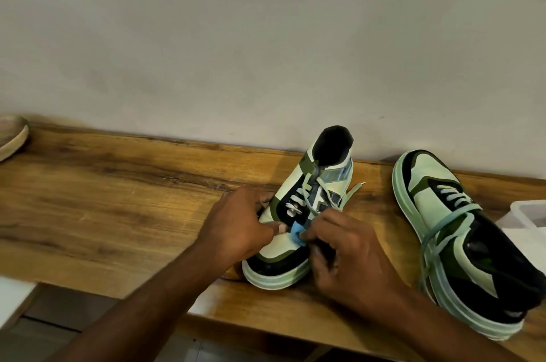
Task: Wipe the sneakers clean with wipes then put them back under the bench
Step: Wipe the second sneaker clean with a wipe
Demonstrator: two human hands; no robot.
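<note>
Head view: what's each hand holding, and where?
Right hand pinches a small blue wipe at its edge. Left hand grips the centre sneaker by its side near the toe.

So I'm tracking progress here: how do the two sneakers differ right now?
The middle sneaker stands upright, steadied by the left hand while the right hand rubs a blue wipe on it. The right sneaker lies tilted on its side, untouched. Both share green, black and pale colouring.

Dim warm light, soft smeared detail, wide-angle bending at edges
</note>
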